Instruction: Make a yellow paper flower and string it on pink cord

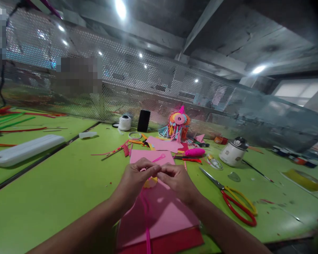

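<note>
My left hand (134, 178) and my right hand (177, 180) meet over a pink sheet (169, 215), thumbs and fingertips pinched close together. A bright pink cord (147, 215) runs from beneath my left hand down to the sheet's near edge. Another length of it, a pink loop (159, 157), sticks out beyond my fingertips. Just under the fingers shows a small yellow scalloped piece (150, 182), partly covered by my left hand. Both hands appear to pinch the cord, though the fingertips hide the exact spot. Below the pink sheet lies a red sheet (180, 241).
Large scissors (225, 192) with red and yellow handles lie right of my right hand. Farther back stand a colourful tasselled ornament (178, 123), a phone (143, 120), a thread spool (124, 122) and a white pot (233, 152). A white power strip (29, 150) lies left.
</note>
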The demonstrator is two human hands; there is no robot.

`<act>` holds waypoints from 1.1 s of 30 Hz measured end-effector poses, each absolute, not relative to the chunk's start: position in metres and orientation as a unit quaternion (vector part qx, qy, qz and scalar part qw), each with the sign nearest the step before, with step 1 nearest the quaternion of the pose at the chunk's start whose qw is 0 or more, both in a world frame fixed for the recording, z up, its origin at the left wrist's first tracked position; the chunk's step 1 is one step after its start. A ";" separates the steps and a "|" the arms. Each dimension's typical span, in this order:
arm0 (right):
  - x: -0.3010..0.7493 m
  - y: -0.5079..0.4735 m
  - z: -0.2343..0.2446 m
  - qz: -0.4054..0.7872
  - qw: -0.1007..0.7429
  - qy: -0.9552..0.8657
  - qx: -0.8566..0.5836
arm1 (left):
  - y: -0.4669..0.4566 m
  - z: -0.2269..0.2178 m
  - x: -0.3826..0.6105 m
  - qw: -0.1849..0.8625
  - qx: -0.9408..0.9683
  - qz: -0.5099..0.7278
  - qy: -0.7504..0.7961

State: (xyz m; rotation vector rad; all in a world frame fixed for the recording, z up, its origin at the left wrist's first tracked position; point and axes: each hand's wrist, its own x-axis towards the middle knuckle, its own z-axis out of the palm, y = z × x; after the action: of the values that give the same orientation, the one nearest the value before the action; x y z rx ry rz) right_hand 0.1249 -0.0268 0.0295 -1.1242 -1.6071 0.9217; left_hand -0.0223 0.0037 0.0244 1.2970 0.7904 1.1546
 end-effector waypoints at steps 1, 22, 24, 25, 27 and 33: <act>0.124 -0.027 0.029 0.388 0.477 -0.645 -0.454 | 0.003 0.024 -0.022 0.580 0.552 0.493 0.340; 0.125 -0.023 0.021 0.276 0.518 -0.655 -0.476 | 0.013 0.014 -0.021 0.530 0.587 0.469 0.394; 0.124 -0.022 0.021 0.269 0.519 -0.652 -0.482 | 0.013 0.014 -0.022 0.524 0.592 0.469 0.394; 0.124 -0.022 0.022 0.269 0.520 -0.650 -0.485 | 0.014 0.014 -0.022 0.520 0.593 0.471 0.394; 0.124 -0.022 0.023 0.270 0.526 -0.643 -0.487 | 0.017 0.013 -0.024 0.513 0.593 0.475 0.399; 0.126 -0.020 0.025 0.325 0.545 -0.607 -0.478 | 0.022 0.015 -0.026 0.505 0.591 0.490 0.395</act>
State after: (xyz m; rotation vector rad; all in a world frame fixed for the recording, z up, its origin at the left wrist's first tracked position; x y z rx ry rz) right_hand 0.1261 -0.0198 0.0251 -1.1347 -1.4396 0.7711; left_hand -0.0257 0.0216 0.0154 1.4249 0.9540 1.1820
